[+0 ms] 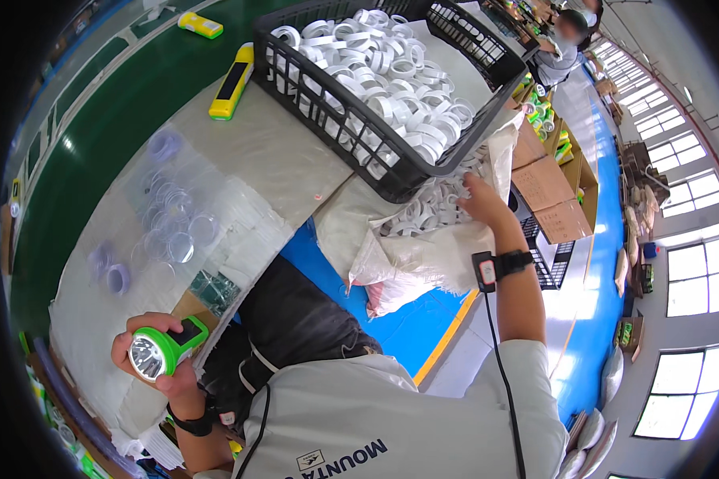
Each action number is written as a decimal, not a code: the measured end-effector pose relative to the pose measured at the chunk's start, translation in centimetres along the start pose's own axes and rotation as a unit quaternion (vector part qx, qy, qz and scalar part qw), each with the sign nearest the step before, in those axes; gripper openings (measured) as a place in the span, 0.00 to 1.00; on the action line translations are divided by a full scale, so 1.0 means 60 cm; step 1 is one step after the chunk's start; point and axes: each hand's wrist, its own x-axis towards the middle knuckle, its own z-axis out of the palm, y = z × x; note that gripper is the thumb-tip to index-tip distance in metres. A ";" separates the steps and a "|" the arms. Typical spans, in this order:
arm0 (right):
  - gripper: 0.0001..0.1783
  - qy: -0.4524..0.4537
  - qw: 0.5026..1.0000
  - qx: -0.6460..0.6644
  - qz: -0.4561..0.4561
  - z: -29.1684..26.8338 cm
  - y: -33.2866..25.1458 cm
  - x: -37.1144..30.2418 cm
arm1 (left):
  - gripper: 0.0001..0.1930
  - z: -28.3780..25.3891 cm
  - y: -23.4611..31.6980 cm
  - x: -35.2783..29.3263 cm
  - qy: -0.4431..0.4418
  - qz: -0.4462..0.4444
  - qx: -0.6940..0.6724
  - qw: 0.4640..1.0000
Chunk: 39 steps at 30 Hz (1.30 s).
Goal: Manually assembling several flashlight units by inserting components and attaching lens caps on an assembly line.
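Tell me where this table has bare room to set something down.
Bare: the grey cover between the clear discs and the black crate; the pale sheet left of the left hand's green flashlight. Crowded: the crate, heaped with white rings, and the open sack of rings at the right hand.

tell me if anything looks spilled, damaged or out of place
One small oddity: a tiny reddish bit lies alone on the bench covering, too small to identify. The clear discs are scattered loosely, a bit untidy. No damage shows on the green-and-white flashlight in the left hand.
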 end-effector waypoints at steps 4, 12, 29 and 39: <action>0.32 0.014 0.976 -0.201 -0.079 0.050 0.042 0.028 | 0.33 0.002 0.006 -0.001 -0.001 0.007 0.001 1.000; 0.36 -0.058 0.969 -0.239 0.029 0.061 0.007 0.031 | 0.34 0.005 0.004 -0.002 0.031 -0.005 -0.031 0.999; 0.36 -0.025 0.978 -0.165 0.128 0.070 0.037 0.039 | 0.35 0.009 0.009 -0.005 0.019 -0.016 -0.049 0.999; 0.28 0.089 0.990 -0.108 0.002 0.083 0.059 0.040 | 0.35 0.009 0.002 0.002 0.010 0.001 -0.029 1.000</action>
